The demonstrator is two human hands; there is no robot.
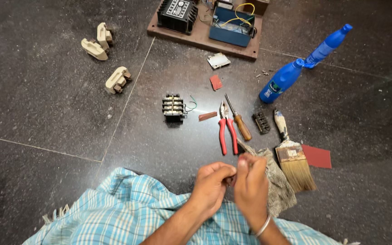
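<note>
Low in the frame's centre, the left hand [212, 183] and right hand [252, 183] are pressed together, pinching something too small to identify. Best worked above the grey cloth [280, 188], near the red-handled pliers [227, 129].

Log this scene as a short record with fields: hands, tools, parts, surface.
left hand: left hand closed, pinching something too small to tell
right hand: right hand fingertips meeting the left, over a grey rag
tools: red-handled pliers, wooden-handled screwdriver, paintbrush
parts: black terminal block, three cream fuse holders, wooden board with electrical units
other: blue bottle
surface: dark tiled floor
</note>
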